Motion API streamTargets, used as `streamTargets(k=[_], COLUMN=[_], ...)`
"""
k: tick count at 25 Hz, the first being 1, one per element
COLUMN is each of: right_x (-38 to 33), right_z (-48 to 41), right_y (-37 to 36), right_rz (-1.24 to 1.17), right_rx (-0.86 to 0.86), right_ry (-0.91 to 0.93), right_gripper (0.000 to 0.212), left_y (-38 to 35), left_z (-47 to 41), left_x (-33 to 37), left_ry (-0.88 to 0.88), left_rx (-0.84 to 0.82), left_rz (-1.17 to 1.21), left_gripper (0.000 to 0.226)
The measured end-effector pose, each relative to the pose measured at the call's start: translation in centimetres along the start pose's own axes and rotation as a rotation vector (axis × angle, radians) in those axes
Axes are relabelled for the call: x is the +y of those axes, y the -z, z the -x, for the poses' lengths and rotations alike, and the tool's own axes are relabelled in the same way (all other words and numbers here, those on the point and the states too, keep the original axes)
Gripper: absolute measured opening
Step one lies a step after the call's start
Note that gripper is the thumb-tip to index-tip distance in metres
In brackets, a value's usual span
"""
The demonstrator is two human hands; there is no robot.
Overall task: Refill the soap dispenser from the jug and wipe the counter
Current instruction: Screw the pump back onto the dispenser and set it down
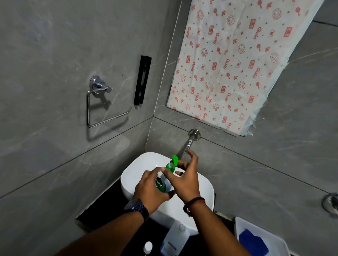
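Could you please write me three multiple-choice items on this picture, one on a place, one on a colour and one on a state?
1. Where is the soap dispenser?
A. On the towel ring
B. Over the basin, in both hands
C. In the white tray

2. What colour is the dispenser's pump?
A. Green
B. Red
C. Black

3. What state is the jug in?
A. Tipped, pouring
B. Held in the right hand
C. Standing on the counter, untouched

Answers:
1 B: the left hand grips the body and the right hand is at the top, above the basin.
2 A: the pump head is bright green.
3 C: the jug stands upright on the dark counter below the basin, with no hand on it.
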State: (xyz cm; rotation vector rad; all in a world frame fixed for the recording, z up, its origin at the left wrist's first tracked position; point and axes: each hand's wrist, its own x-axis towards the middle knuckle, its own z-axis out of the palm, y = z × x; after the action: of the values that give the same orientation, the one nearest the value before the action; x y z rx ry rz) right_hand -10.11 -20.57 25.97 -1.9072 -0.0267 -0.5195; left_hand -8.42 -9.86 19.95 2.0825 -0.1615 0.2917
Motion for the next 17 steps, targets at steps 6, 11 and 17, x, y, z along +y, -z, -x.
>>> streamTargets(k=[6, 11, 17], right_x=[0.1, 0.1, 0.1], right_z=[0.0, -0.1, -0.1], right_y=[-0.1, -0.5, -1.1], right_rz=[-0.009, -0.017, -0.074], right_rx=[-0.046, -0.024, -0.034], right_ry=[0.001, -0.015, -0.045], right_gripper=[0.080, 0.076, 0.074], left_y=[0.0, 0.2, 0.7], left_z=[-0.2, -0.2, -0.4], left_x=[-0.2, -0.3, -0.4], left_ry=[0.011, 0.009, 0.019], left_rx=[-0.017, -0.016, -0.009], left_rz=[-0.001, -0.014, -0.015], left_gripper=[0.091, 0.089, 0.092])
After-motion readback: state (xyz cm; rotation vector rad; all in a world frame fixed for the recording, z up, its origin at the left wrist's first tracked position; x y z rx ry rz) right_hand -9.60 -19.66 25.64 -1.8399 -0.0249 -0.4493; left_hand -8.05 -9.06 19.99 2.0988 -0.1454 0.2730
